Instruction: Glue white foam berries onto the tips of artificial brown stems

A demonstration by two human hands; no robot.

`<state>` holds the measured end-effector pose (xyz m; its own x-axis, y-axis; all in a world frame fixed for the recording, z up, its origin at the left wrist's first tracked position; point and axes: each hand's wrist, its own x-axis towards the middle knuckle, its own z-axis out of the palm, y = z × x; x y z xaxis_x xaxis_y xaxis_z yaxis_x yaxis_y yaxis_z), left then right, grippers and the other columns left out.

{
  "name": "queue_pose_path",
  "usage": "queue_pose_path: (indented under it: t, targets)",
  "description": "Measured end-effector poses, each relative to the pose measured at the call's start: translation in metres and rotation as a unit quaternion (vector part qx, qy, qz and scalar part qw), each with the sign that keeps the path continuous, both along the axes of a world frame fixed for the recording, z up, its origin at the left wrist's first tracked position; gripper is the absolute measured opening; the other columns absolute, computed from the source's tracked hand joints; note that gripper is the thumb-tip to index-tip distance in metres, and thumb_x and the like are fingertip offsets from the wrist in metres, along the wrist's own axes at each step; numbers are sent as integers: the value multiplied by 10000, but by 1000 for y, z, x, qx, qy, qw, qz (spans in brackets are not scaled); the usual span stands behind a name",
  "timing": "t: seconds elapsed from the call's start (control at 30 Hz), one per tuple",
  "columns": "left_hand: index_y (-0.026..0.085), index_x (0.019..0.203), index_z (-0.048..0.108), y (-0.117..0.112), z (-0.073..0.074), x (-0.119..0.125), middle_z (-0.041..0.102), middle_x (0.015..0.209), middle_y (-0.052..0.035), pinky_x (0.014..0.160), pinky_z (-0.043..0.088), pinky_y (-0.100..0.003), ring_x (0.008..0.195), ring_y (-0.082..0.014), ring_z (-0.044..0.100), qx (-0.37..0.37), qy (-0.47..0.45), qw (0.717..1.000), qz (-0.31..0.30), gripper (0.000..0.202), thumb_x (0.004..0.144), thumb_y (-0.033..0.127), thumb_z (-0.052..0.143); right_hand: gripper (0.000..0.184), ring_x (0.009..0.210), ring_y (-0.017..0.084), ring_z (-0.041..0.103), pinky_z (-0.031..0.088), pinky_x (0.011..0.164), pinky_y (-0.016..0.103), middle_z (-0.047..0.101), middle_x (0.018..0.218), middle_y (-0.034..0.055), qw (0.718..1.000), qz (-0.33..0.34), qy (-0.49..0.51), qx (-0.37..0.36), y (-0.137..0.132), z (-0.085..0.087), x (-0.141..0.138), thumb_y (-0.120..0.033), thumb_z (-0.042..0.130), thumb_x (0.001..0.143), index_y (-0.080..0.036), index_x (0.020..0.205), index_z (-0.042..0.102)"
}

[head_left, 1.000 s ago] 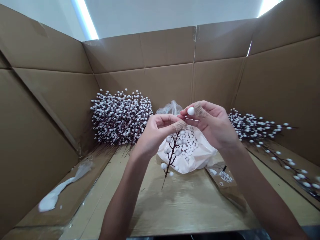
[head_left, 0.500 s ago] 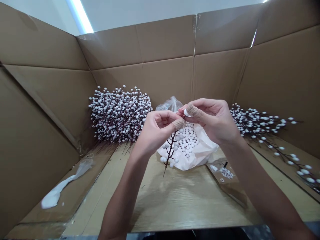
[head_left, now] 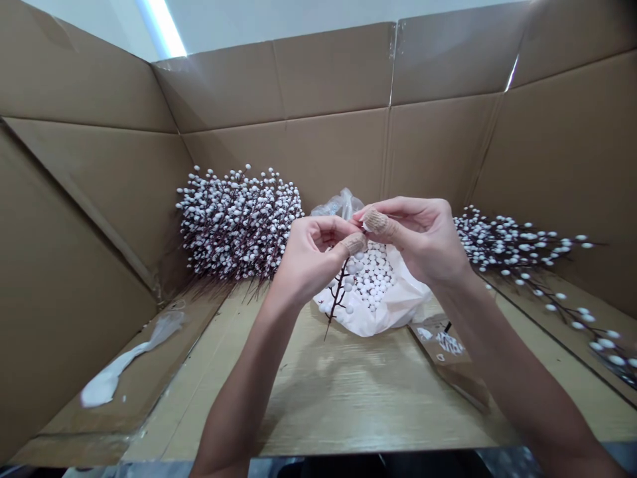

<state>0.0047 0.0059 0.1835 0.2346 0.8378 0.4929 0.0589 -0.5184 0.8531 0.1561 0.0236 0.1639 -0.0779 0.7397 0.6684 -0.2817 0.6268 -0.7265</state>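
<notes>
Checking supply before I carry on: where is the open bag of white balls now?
In the head view, the bag lies on the table right of centre, beyond the sprig in the left hand, with the big sprig bundle to its left.

There is one left hand (head_left: pixel 311 259), one right hand (head_left: pixel 430 245), two thumb wraps (head_left: pixel 379 223), one held twig (head_left: pixel 338 292), two piles of berried branches (head_left: pixel 239 226), one white bag (head_left: pixel 411 299), more beads (head_left: pixel 373 282) than can be counted, one limp plastic pouch (head_left: pixel 102 386), one smeared cardboard piece (head_left: pixel 465 378) and one desk (head_left: pixel 358 415).
</notes>
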Motion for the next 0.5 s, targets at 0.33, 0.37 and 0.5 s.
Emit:
queue_pose_path:
  t: [0.33, 0.37, 0.5]
  targets:
    - [129, 608, 667, 2, -3, 1, 629, 608, -17, 616, 473, -233, 599, -110, 560, 2, -16, 1000, 4, 61, 663, 121, 692, 92, 697, 144, 666, 574, 635, 292, 715, 743, 22, 1000, 19, 19, -15, 2, -5, -2, -258, 785, 684, -199, 741, 743]
    - [130, 607, 666, 2, -3, 1, 630, 611, -19, 615, 472, -234, 600, -110, 560, 1, -17, 1000, 6, 63, 663, 126, 694, 94, 702, 144, 666, 574, 637, 293, 717, 750, 22, 1000, 20, 18, -16, 3, -6, -3, -260, 784, 685, -200, 745, 743]
    - [132, 621, 670, 3, -2, 1, 634, 620, -23, 612, 467, -236, 599, -111, 558, -11, -15, 1000, 1, 62, 669, 155, 702, 131, 721, 151, 667, 572, 651, 306, 722, 779, 31, 1000, 15, 2, -20, 12, -4, -3, -294, 778, 697, -198, 778, 742]
